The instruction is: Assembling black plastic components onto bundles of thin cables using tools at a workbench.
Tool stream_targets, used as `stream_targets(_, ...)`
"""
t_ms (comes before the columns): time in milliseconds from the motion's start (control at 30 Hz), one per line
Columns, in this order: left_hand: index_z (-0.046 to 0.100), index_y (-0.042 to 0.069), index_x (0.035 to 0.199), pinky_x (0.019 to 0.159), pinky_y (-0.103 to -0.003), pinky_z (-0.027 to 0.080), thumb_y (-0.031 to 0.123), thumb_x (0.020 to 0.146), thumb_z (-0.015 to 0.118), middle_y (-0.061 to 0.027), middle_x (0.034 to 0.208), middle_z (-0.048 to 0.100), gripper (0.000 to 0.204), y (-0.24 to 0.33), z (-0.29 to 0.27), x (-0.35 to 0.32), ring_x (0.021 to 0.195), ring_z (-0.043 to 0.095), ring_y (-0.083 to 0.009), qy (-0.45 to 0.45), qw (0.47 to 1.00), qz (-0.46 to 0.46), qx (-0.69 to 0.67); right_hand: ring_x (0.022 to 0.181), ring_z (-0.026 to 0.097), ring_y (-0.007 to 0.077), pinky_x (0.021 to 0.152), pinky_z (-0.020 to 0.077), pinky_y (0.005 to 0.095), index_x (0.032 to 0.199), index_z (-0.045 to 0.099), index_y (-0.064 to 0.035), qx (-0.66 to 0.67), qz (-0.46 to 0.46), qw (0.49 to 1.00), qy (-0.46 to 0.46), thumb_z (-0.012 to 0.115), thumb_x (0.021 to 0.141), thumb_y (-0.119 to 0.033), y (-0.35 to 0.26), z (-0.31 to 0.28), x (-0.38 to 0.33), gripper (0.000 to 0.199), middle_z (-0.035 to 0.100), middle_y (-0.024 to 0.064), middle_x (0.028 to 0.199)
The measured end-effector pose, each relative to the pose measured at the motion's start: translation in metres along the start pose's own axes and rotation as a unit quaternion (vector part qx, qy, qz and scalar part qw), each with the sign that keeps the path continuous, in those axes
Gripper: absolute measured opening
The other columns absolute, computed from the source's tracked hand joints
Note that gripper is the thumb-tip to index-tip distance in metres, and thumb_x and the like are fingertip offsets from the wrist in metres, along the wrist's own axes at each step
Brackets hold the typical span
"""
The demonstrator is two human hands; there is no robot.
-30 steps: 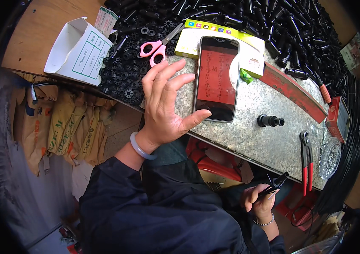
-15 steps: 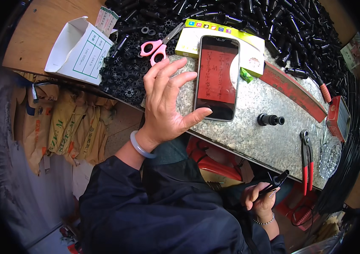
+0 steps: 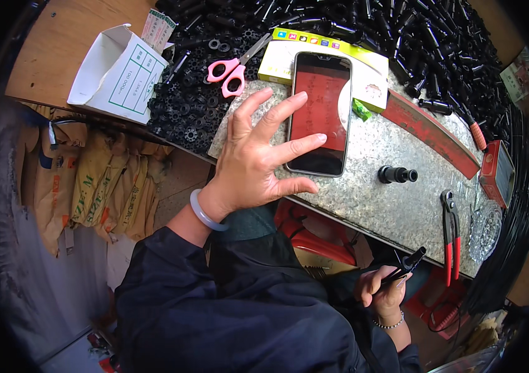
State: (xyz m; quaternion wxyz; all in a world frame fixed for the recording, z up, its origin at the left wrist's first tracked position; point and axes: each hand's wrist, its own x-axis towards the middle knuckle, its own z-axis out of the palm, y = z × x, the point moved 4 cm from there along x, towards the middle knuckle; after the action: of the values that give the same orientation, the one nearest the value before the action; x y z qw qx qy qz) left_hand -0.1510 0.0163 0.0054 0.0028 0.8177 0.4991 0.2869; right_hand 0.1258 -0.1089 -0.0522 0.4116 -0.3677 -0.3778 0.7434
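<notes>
My left hand (image 3: pixel 254 149) is spread over the left side of a smartphone (image 3: pixel 318 163). Its index fingertip is at the red screen; whether it touches the glass I cannot tell. The phone leans against a yellow-green and white box (image 3: pixel 373 65) on a speckled stone slab. Low in front of my body, my right hand (image 3: pixel 381 291) is closed round a black tubular part (image 3: pixel 411 259); a thin light strip shows by its fingers. Another short black stepped cylinder (image 3: pixel 397 174) lies on the slab, right of the phone.
Pink-handled scissors (image 3: pixel 234 68) lie left of the box, among small black gear-like parts (image 3: pixel 193 115). Red-handled pliers (image 3: pixel 451 233) overhang the slab's right edge, beside a glass dish (image 3: pixel 486 230). A worn red metal bar (image 3: pixel 432 133) and heaped black parts (image 3: pixel 401 31) occupy the back. An opened white carton (image 3: pixel 118 74) stands left.
My left hand has turned, and its index finger has swung down and right over the phone screen, with the thumb lower. My right hand stays closed on the black tubular part.
</notes>
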Motion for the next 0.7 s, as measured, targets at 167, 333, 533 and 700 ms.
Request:
stream_targets(167,0.064,0.013,0.11,0.104,-0.043,0.025,0.065,0.076,0.058,-0.0128,0.132,0.047,0.063,-0.007,-0.004,-0.008,0.122,0.035,-0.0336,0.036,0.999,0.031,-0.001,0.036,0.044,0.0177,0.042,0.0382,0.0287,0.07,0.046,-0.0032,-0.008,0.0,1.0,0.002,0.021,0.092,-0.061,-0.001,0.0,0.0,0.067,0.047,0.0098,0.045)
stream_targets(333,0.048,0.005,0.113,0.102,-0.043,0.029,0.061,0.077,0.061,-0.0162,0.125,0.051,0.068,-0.018,-0.004,-0.011,0.119,0.037,-0.0332,0.115,0.992,-0.013,-0.058,0.037,0.044,0.0175,0.043,0.0382,0.0285,0.07,0.046,-0.0032,-0.009,0.003,1.0,-0.003,0.021,0.092,-0.062,-0.001,0.001,-0.001,0.067,0.047,0.01,0.045)
stream_targets(533,0.047,0.005,0.113,0.102,-0.043,0.028,0.06,0.077,0.062,-0.0162,0.125,0.05,0.068,-0.017,-0.004,-0.01,0.12,0.037,-0.0332,0.11,0.992,-0.016,-0.054,0.037,0.044,0.0177,0.043,0.0384,0.0285,0.071,0.046,-0.0034,-0.007,0.005,1.0,-0.003,0.021,0.092,-0.062,0.0,0.0,-0.002,0.067,0.047,0.0101,0.045)
stream_targets(700,0.046,0.004,0.115,0.103,-0.044,0.028,0.06,0.077,0.062,-0.0164,0.125,0.05,0.07,-0.015,-0.003,-0.008,0.12,0.036,-0.0335,0.099,0.994,-0.018,-0.047,0.037,0.044,0.0178,0.043,0.0384,0.0285,0.072,0.046,-0.0033,0.002,0.005,1.0,-0.009,0.021,0.092,-0.062,0.001,-0.003,-0.002,0.067,0.047,0.0102,0.046)
